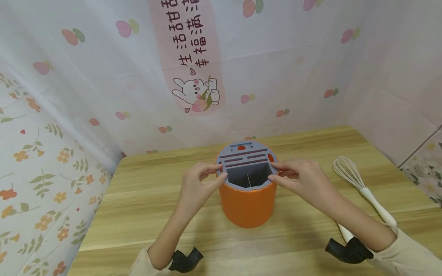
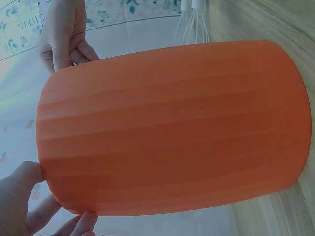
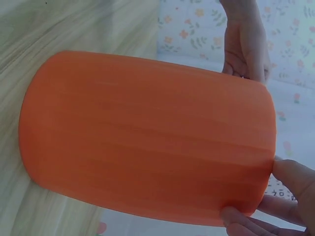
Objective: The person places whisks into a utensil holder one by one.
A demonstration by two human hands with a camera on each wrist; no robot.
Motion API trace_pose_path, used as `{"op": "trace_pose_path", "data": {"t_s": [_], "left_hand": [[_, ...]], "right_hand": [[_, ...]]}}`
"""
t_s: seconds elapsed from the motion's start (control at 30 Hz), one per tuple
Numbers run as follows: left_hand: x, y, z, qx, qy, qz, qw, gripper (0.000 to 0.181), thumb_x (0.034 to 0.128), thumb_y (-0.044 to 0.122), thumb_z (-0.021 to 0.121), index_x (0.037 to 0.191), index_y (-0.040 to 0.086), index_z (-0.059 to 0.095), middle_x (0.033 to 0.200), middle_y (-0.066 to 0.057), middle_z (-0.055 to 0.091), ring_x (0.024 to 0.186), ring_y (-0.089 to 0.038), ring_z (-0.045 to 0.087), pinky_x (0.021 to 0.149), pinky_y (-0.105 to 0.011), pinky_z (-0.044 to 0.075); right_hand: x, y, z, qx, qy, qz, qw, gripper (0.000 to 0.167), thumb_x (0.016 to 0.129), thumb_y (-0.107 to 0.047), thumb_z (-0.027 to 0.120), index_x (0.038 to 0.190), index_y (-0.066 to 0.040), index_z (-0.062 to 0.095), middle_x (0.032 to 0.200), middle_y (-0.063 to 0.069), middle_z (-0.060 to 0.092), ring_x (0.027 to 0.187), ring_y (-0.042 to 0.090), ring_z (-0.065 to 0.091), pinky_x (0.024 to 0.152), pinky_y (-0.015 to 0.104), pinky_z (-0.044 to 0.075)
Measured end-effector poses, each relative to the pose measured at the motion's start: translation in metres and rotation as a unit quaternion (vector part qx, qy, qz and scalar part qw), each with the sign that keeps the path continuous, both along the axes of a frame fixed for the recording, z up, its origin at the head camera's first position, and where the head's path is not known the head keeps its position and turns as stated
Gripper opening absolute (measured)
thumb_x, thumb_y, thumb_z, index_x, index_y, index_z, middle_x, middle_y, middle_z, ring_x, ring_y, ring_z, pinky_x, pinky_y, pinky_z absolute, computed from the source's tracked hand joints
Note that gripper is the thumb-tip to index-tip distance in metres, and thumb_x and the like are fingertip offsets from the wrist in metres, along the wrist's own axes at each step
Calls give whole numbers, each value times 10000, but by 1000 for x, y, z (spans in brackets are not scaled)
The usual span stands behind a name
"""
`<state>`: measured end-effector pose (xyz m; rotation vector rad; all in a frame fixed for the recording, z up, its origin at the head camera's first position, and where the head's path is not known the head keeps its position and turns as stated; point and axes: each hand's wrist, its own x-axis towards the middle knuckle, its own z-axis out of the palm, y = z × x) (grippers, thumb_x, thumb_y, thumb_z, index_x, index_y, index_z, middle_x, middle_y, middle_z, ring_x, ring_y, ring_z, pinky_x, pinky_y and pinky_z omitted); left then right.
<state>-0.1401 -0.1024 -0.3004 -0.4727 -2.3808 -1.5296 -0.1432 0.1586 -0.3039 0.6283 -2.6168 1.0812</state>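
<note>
An orange utensil holder (image 1: 248, 209) stands upright on the wooden table, with a grey slotted lid (image 1: 246, 163) in its top. The lid has narrow slots at the back and a wide opening at the front, split by a thin divider. At the left side of the rim, the left hand (image 1: 199, 183) pinches the edge between thumb and fingers. Opposite it, the right hand (image 1: 304, 180) grips the right side of the rim in the same way. Both wrist views show the holder's smooth orange wall (image 2: 172, 132), with fingertips (image 3: 236, 216) against it near the top.
To the right lies a whisk (image 1: 364, 188) with a white handle. Another white handle (image 1: 345, 232) shows partly under the right forearm. The wooden table (image 1: 148, 207) meets a printed curtain (image 1: 276, 76) behind and a floral one (image 1: 45, 184) on the left.
</note>
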Motion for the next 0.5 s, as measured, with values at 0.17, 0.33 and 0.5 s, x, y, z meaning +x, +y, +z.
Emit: {"op": "trace_pose_path", "data": {"t_s": [0.17, 0.33, 0.5], "left_hand": [[-8, -4, -15, -205, 264, 65, 9994, 232, 769, 158, 748, 986, 77, 726, 903, -17, 651, 839, -157, 589, 828, -310, 490], [-11, -5, -20, -19, 142, 21, 9999, 227, 772, 186, 750, 988, 119, 730, 924, -15, 654, 846, -175, 594, 839, -300, 486], [-12, -6, -21, 29, 135, -18, 9999, 216, 774, 202, 748, 984, 153, 733, 894, 14, 649, 832, -160, 589, 846, -313, 488]], "right_hand": [[-1, 5, 0, -84, -27, 117, 9999, 329, 790, -202, 730, 1054, -10, 685, 936, 69, 684, 766, 130, 663, 670, 280, 545], [-8, 22, 1, -235, -390, -44, 9990, 304, 840, -226, 681, 1076, -35, 680, 939, 69, 687, 788, 132, 658, 672, 243, 535], [-19, 51, 2, -549, -1268, -106, 9904, 335, 888, -246, 621, 1119, -5, 646, 967, 120, 676, 798, 84, 650, 678, 209, 521]]}}
